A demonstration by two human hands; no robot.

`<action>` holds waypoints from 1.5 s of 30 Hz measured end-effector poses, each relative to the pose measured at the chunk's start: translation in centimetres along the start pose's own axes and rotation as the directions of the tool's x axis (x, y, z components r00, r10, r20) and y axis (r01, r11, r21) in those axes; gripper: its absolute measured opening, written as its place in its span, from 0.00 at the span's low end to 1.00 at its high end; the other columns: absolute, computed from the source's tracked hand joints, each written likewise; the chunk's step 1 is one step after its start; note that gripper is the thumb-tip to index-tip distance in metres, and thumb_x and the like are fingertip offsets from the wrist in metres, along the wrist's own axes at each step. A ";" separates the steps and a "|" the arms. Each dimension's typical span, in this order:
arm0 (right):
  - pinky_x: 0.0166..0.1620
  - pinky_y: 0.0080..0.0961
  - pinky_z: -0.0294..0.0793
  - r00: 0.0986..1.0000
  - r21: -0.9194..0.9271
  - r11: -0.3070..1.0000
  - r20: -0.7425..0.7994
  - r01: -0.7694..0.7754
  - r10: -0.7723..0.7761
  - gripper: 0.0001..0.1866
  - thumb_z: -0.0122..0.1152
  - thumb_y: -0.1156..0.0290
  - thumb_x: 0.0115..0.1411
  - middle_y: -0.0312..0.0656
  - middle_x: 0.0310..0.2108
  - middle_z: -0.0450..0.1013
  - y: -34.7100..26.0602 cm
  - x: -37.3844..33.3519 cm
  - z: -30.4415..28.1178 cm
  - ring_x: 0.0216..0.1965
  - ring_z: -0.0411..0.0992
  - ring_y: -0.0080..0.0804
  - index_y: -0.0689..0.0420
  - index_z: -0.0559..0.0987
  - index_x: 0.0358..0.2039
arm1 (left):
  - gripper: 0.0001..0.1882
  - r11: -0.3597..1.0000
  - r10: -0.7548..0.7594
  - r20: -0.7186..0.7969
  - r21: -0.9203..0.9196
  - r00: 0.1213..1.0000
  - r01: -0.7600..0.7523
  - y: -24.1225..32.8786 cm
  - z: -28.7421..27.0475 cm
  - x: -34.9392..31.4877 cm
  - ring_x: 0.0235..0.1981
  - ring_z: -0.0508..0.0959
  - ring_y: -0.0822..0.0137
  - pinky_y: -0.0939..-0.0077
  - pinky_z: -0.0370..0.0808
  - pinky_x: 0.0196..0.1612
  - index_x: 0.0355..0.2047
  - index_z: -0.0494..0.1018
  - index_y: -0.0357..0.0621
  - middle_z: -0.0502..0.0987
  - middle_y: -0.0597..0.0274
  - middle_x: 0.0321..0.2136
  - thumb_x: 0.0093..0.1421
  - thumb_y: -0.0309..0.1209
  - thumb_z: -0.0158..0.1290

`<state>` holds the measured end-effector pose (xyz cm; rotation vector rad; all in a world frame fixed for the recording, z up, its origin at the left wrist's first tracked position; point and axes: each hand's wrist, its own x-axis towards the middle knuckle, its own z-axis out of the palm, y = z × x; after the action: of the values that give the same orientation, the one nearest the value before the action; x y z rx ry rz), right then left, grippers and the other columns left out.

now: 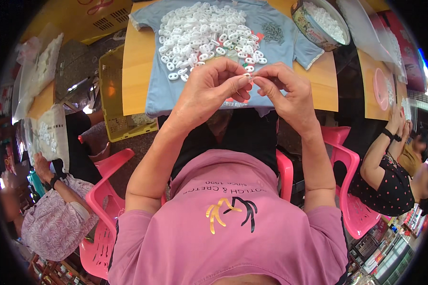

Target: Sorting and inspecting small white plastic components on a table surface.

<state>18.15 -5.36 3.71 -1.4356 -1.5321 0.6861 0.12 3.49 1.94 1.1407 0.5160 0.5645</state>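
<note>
Both my hands meet over the front edge of the table. My left hand [213, 88] is closed, its thumb and fingertips pinching a small white plastic piece [248, 76], mostly hidden by the fingers. Thumb and forefinger of my right hand [286, 90] pinch together right beside it; what they grip is too small to make out. Beyond my hands, a heap of white oval plastic pieces with two holes [195, 33] lies on a light blue T-shirt [157, 95]. Right of the heap is a small pile of grey metal parts [273, 33], possibly screws.
A round tin [314, 31] of white pieces stands at the table's [137, 71] far right. A yellow plastic crate [111, 111] is to the left. Pink chairs [111, 190] surround me. People work at other tables on the left [62, 213] and right [385, 175].
</note>
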 end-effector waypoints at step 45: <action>0.29 0.37 0.67 0.955 -0.139 0.964 0.228 0.225 -0.190 0.02 0.56 0.81 0.59 0.47 0.26 0.67 1.1 -2.4 3.3 0.26 0.68 0.46 0.64 0.72 0.31 | 0.06 0.995 -0.087 -0.151 0.039 0.985 0.093 -3.9 0.1 -4.7 0.26 0.78 0.76 0.83 0.76 0.29 0.35 0.74 0.35 0.79 0.62 0.26 0.62 0.26 0.55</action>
<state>15.53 -6.90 0.73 -1.3261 -1.9150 0.6119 -2.75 -0.79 -1.26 1.1180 0.7098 0.5646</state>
